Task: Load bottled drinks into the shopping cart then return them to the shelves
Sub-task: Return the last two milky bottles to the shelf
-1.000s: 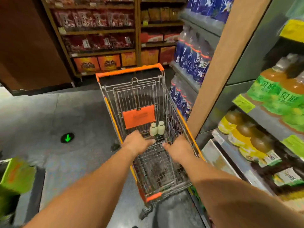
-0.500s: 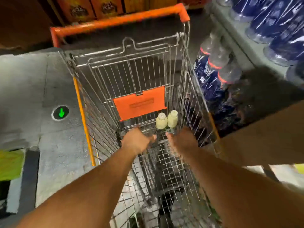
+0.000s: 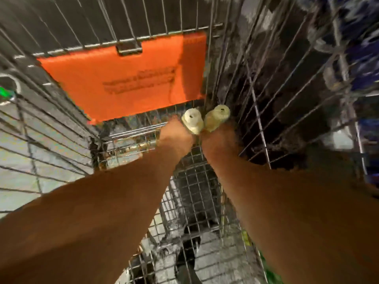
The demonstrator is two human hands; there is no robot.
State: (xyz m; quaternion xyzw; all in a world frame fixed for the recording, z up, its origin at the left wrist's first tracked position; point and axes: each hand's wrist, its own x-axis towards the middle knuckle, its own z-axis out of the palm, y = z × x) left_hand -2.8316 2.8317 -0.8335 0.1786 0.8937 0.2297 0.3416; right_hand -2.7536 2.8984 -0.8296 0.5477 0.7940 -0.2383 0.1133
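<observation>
reaching deep into the shopping cart point(image 3: 256, 111), both hands are down at two small pale bottles that stand side by side, touching, on the wire floor at the far end, just below the orange flap point(image 3: 127, 78). the left hand point(image 3: 176, 136) is on the left bottle point(image 3: 192, 120) and the right hand point(image 3: 219, 138) is on the right bottle point(image 3: 217, 117). each hand looks wrapped around the body of its bottle, but the fingers are hidden behind the hands and the picture is blurry, so i cannot tell for sure how tight they hold. the bottles look small and light, likely plastic, stiff enough not to squash, and smooth, so they could slip a bit. the best place to hold is around the fat middle, under the narrow neck, where a hand fits all the way round. both bottles stand up tall, with their long side going up and down and their round caps pointing up at the camera. they lean a tiny bit apart at the top. it looks like the putting-back part of the job, and lifting straight up should keep them off the wire wall on the right.
</observation>
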